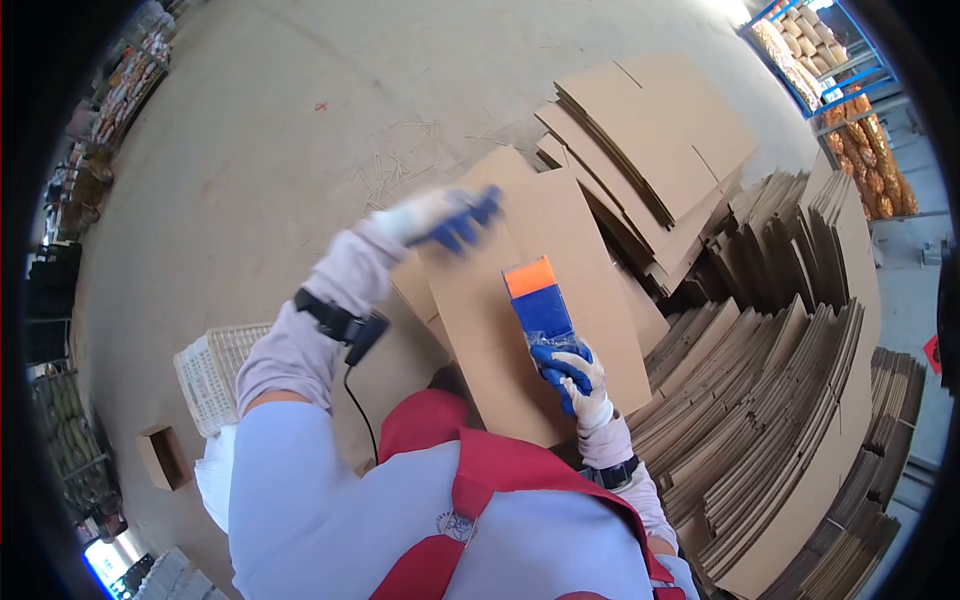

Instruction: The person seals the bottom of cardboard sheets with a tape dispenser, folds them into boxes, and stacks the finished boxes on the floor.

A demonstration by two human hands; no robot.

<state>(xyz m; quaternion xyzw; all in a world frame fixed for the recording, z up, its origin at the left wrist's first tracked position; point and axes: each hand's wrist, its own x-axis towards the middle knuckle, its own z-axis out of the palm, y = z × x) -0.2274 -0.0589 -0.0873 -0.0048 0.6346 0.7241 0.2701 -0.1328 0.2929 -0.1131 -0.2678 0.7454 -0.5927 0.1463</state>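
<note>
My left hand (450,218), in a white and blue glove, is blurred above the far left part of a flat brown cardboard sheet (480,310). Its fingers are stretched out and apart, with nothing visible between them. Over the middle of the same sheet, my right hand (570,378), gloved alike, is wrapped round the near end of a blue and orange tool (541,300). The orange end points away from me. Clear plastic or tape shows near my right fingers. Whether the tool touches the cardboard, I cannot tell.
Flat cardboard sheets (670,120) are stacked at the far right. Many folded cardboard pieces (760,420) stand packed together on the right. A white plastic crate (200,375) and a small open box (164,458) are on the floor at left. Thin scraps (400,165) lie beyond my left hand.
</note>
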